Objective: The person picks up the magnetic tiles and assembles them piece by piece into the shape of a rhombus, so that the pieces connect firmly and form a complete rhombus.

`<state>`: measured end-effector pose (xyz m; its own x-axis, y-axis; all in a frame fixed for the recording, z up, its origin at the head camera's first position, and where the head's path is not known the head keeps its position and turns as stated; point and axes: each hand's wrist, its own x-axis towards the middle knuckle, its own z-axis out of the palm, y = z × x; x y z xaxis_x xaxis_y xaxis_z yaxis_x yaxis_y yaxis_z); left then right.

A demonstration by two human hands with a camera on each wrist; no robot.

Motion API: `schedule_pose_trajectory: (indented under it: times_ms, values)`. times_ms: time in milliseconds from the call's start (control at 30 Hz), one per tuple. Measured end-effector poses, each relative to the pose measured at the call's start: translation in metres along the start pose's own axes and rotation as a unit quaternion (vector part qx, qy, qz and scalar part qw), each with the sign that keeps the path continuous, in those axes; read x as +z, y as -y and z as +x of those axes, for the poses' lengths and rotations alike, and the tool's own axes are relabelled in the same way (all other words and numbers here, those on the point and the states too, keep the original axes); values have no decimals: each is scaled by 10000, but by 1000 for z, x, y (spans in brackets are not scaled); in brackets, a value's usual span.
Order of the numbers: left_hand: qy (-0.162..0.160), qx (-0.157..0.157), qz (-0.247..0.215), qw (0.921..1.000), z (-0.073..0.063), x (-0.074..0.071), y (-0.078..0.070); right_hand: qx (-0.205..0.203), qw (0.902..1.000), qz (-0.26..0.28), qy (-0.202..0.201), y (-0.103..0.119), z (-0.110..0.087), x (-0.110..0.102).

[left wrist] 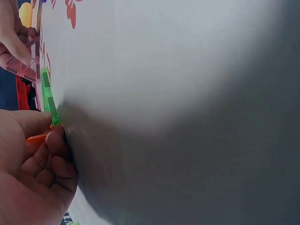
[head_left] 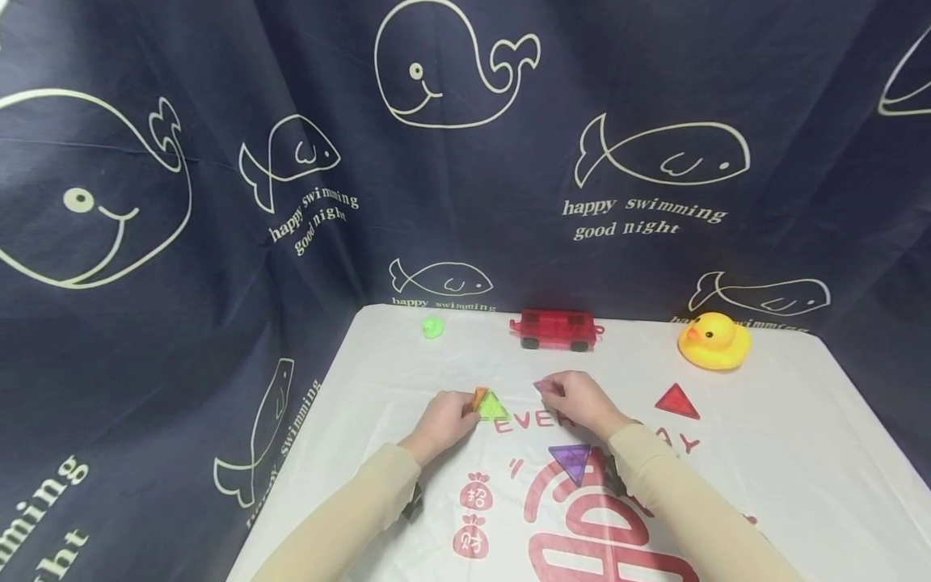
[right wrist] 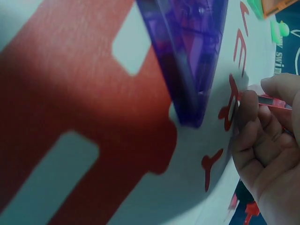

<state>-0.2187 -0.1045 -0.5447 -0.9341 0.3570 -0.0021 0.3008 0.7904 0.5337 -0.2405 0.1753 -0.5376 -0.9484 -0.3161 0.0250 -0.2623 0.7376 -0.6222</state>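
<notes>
In the head view my left hand (head_left: pixel 442 422) pinches an orange triangular tile (head_left: pixel 480 396) at the left edge of a green triangular tile (head_left: pixel 493 406). The left wrist view has the thumb and forefinger where the orange tile (left wrist: pixel 36 138) meets the green tile (left wrist: pixel 48 96); the fingers hide much of the orange one. Just to the right, my right hand (head_left: pixel 579 398) holds a pink translucent tile (left wrist: pixel 29 65) between thumb and fingers, apart from the green tile. A purple triangular tile (head_left: pixel 572 461) lies on the table nearer to me, below the right hand.
A red triangular tile (head_left: pixel 678 402) lies to the right. Along the back stand a small green duck (head_left: pixel 432 327), a red wheeled toy car base (head_left: pixel 557 328) and a yellow duck (head_left: pixel 716 341). The white printed tablecloth (head_left: pixel 385 356) meets a dark blue curtain (head_left: pixel 465 202) behind.
</notes>
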Motion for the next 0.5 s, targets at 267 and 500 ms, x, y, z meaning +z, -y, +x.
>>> schedule_pose_trajectory:
  times_ms: [267,500]
  values:
    - [-26,128,38,9999,0,-1,2,-116,9963,-843,-74,11,5,8]
    - [13,48,0,10000,2,2,-2,-168,9956,-922,-47,17,11,15]
